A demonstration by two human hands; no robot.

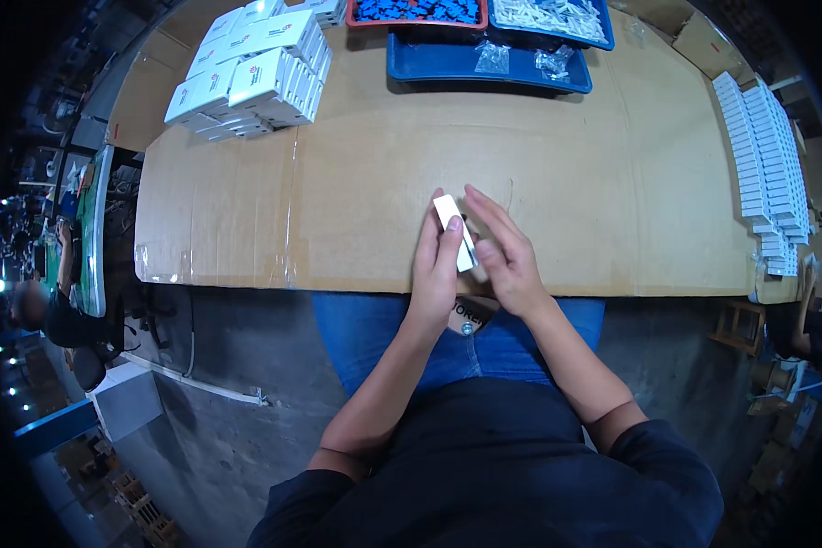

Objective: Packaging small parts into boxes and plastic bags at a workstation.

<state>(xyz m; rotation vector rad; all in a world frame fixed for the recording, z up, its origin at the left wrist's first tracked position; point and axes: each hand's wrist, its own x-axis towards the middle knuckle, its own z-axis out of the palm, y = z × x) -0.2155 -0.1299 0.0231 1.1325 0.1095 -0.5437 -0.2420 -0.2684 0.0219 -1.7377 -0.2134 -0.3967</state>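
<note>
So the person is sitting at a worktop (356, 201) covered in brown cardboard, both hands up near its front edge. The left hand (437, 265) is wrapped around a small white oblong piece (454, 230), fingers curled on it, holding it tilted just above the cardboard. The right hand (502, 251) is right beside it, fingers stretched out fairly flat and loose, fingertips touching or almost touching the piece's right side; it isn't clamped on anything as far as I can see.

Over at the far left there's a heap of white boxes (256, 73) stacked a bit messily. At the far edge sits a blue tray (411, 66) with a couple of little clear bags (521, 60) in it, and behind that a red tray (354, 22) full of small blue parts and another blue tray (605, 36) full of whitish ones. Along the right edge runs a long neat row of white boxes (763, 155), well apart from the hands.
</note>
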